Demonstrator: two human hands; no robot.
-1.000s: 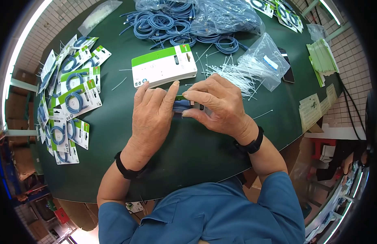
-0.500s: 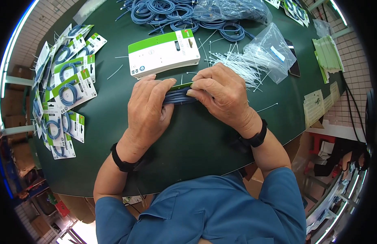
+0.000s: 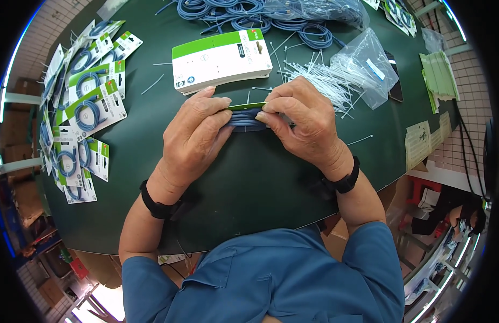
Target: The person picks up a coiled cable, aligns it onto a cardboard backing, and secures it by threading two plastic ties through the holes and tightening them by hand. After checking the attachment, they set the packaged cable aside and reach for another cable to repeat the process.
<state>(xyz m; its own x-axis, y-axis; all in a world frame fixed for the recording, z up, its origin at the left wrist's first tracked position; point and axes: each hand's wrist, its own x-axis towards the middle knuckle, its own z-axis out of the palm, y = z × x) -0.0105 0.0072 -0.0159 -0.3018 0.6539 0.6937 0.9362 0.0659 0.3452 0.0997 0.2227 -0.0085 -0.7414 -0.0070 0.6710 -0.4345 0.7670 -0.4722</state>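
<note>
Over the middle of the table, both hands hold a blue coiled cable (image 3: 246, 119) against a green-edged card (image 3: 245, 107), which is seen nearly edge-on. My left hand (image 3: 191, 128) is closed on the coil's left side, fingers along the card's edge and thumb near the cable. At the right end, my right hand (image 3: 307, 123) pinches card and coil between thumb and fingers. A pale cable tie tip (image 3: 248, 97) sticks up behind the card. Just beyond lies a stack of white and green cards (image 3: 220, 63). Most of the held card's face is hidden.
Loose white cable ties (image 3: 327, 86) lie beyond my right hand, beside a clear plastic bag (image 3: 370, 62) partly over a dark flat object (image 3: 395, 89). Blue cable coils (image 3: 222, 11) heap at the far edge. Carded cables (image 3: 90, 116) pile up at left; green strips (image 3: 439, 75) lie at right.
Both hands keep their hold, and the card and coil have tilted slightly, so more of the card's green edge shows. The whole view has shifted a little.
</note>
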